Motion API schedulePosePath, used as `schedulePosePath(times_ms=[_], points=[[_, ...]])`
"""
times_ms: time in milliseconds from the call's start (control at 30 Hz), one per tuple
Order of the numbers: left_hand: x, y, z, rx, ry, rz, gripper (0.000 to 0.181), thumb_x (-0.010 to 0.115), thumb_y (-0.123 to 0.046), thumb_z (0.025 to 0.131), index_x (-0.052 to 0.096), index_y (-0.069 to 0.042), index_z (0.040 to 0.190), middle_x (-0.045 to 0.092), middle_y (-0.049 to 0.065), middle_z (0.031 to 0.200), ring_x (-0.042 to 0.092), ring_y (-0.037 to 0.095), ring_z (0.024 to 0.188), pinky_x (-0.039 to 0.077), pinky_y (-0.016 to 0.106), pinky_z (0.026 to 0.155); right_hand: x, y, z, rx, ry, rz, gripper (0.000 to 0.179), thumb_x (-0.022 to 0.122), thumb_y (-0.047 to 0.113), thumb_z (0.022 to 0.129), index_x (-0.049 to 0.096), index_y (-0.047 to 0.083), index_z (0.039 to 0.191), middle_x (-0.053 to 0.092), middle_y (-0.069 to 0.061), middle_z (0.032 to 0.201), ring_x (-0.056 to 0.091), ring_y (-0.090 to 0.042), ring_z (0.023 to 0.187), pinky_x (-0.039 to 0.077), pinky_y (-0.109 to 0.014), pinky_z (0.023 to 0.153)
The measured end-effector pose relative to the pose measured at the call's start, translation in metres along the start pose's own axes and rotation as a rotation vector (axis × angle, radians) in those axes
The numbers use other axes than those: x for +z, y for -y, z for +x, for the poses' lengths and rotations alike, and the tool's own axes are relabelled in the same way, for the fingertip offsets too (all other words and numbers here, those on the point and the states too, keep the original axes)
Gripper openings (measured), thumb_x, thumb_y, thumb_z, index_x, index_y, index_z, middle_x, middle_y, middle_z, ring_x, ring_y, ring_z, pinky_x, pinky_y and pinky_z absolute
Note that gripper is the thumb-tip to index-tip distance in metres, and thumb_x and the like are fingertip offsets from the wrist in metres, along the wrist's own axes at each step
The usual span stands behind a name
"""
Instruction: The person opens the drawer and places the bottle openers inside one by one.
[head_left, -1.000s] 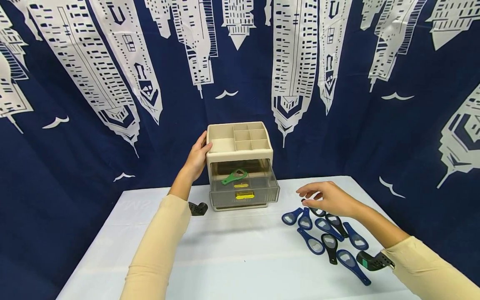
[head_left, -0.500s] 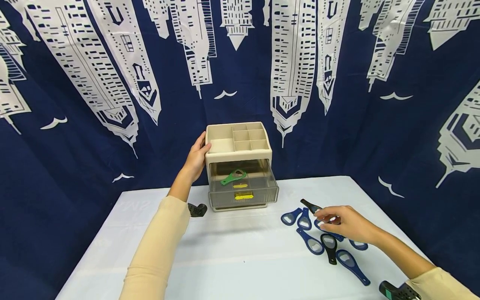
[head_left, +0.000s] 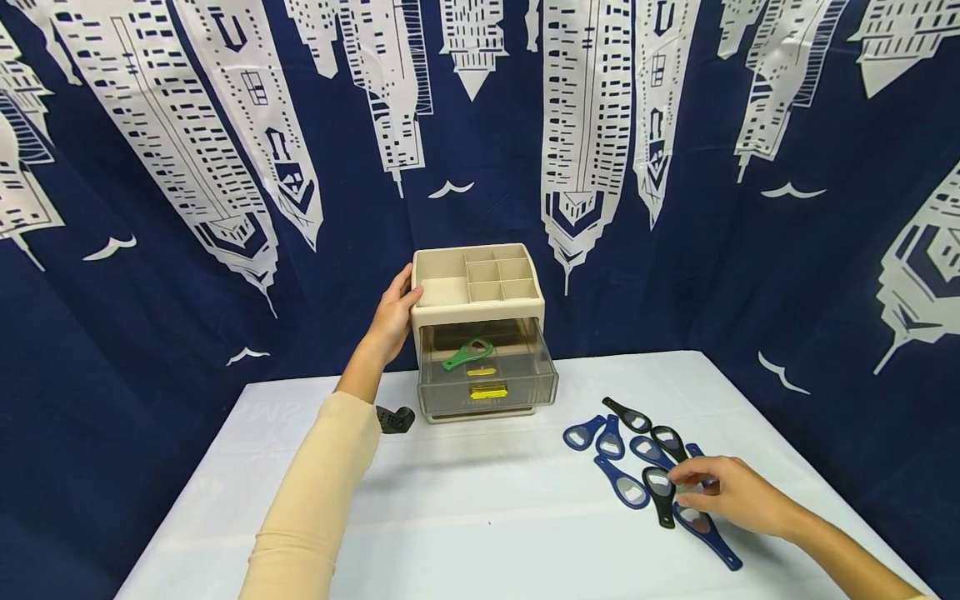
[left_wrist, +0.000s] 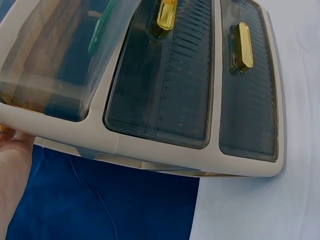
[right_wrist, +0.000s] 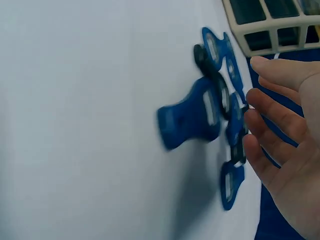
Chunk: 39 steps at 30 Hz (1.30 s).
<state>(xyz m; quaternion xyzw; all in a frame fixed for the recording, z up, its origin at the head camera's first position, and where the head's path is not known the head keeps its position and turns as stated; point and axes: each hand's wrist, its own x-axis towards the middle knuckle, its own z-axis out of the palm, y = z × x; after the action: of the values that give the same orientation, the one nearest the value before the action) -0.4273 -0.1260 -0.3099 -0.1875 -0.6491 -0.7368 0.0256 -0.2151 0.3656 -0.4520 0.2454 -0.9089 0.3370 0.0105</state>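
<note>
- The cabinet (head_left: 477,310) is beige and stands upright on a white table (head_left: 420,533), in front of a navy cloth (head_left: 480,183) printed with white buildings and birds.
- The cabinet's top is a tray, divided into one large compartment (head_left: 442,287) on its left and six small ones (head_left: 500,271) in two columns on its right.
- The cabinet's top drawer (head_left: 450,396), see-through grey with a yellow handle (head_left: 489,390), is pulled out at the front.
- Inside that drawer lies the green opener (head_left: 467,356), left of the middle, its handle end toward the cabinet's front left corner and its ring end toward the back.
- Below it, the left wrist view shows the middle drawer (left_wrist: 165,90) and the bottom drawer (left_wrist: 250,105) pushed into the cabinet, each with a gold handle; the panes are too dark to tell what they hold.
- The left hand (head_left: 393,321) holds the cabinet by its left side, thumb over the front corner of the tray rim and fingers along the wall.
- The right hand (head_left: 742,498) is well to the right of the cabinet and nearer the wearer, fingers loosely bent, thumb apart, gripping nothing; whether it touches the openers under it I cannot tell.
- Six blue openers (head_left: 626,485) and three black openers (head_left: 661,500) lie close together on the table, right of the cabinet and forward of its front; the hand partly covers some.
- A cream sleeve (head_left: 315,492) covers the left arm, reaching toward the cabinet from the front.
</note>
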Motion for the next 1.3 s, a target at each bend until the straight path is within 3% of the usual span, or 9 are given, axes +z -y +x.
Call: schedulePosePath(times_ms=[300, 700, 933, 1300], points=[[-0.001, 0.0, 0.002, -0.003, 0.005, 0.001, 0.063, 0.04, -0.009, 0.113, 0.01, -0.012, 0.167, 0.009, 0.009, 0.172, 0.015, 0.026, 0.155, 0.022, 0.045, 0.121, 0.021, -0.018, -0.015, -0.074, -0.046, -0.123, 0.045, 0.09, 0.026, 0.082, 0.074, 0.004, 0.117, 0.064, 0.012, 0.103, 0.055, -0.004, 0.086, 0.05, -0.023, 0.07], [-0.001, -0.001, 0.0, -0.009, 0.011, 0.01, 0.063, 0.04, -0.01, 0.113, 0.009, -0.013, 0.167, 0.007, 0.008, 0.172, 0.014, 0.026, 0.155, 0.022, 0.045, 0.121, 0.021, -0.02, -0.011, -0.032, -0.013, -0.077, 0.04, 0.093, 0.016, 0.075, 0.069, 0.007, 0.105, 0.064, 0.008, 0.099, 0.056, -0.005, 0.084, 0.052, -0.023, 0.074], [-0.001, -0.001, 0.001, -0.018, 0.008, 0.008, 0.063, 0.04, -0.01, 0.113, 0.009, -0.014, 0.168, 0.008, 0.007, 0.172, 0.015, 0.026, 0.155, 0.023, 0.046, 0.121, 0.012, -0.015, -0.004, -0.112, -0.032, -0.145, 0.035, 0.093, 0.011, 0.072, 0.073, 0.013, 0.101, 0.062, 0.015, 0.095, 0.054, -0.004, 0.081, 0.05, -0.025, 0.069], [0.0, -0.004, 0.0, -0.023, 0.012, -0.001, 0.063, 0.039, -0.009, 0.113, 0.008, -0.013, 0.168, 0.007, 0.007, 0.172, 0.014, 0.025, 0.155, 0.022, 0.045, 0.121, -0.013, 0.004, 0.02, -0.162, -0.017, -0.163, 0.036, 0.09, 0.007, 0.072, 0.072, 0.013, 0.102, 0.06, 0.013, 0.093, 0.055, -0.007, 0.081, 0.05, -0.026, 0.071]])
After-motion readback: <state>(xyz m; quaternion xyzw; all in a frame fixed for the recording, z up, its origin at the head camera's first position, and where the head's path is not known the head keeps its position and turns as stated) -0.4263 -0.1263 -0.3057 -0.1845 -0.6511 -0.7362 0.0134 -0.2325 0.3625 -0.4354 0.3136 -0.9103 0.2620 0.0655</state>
